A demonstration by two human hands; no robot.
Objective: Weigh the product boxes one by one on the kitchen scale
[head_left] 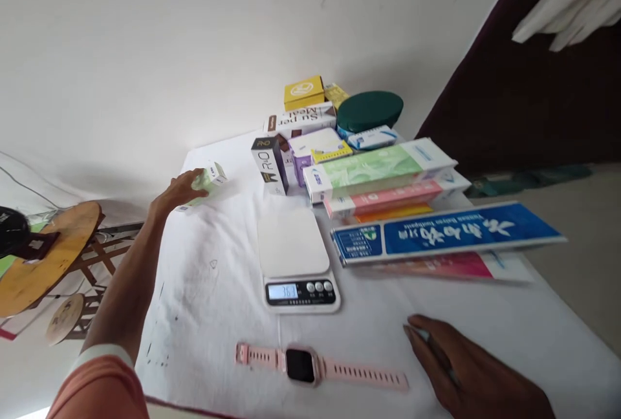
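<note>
At the far left of the white-covered table, my left hand (182, 191) has its fingers closed around a small green and white box (213, 176). My fingers hide much of that box. My right hand (466, 367) is closed at the front right, pinching a slim grey-blue pen-like stick (424, 335), mostly hidden by the fingers. Between the hands stands a white kitchen scale (294, 244) with a bare plate, its lit display reading about 363. A pink-strapped smartwatch (301, 364) lies stretched out in front of the scale, near my right hand.
Right of the scale lie toothpaste boxes: a blue one (451, 235), a green one (378, 167), a pink one (383, 196). Behind are a black box (270, 165), a Super Meal box (301, 121), a yellow box (303, 92) and a dark green round object (370, 112). A wooden stool (58, 257) stands left.
</note>
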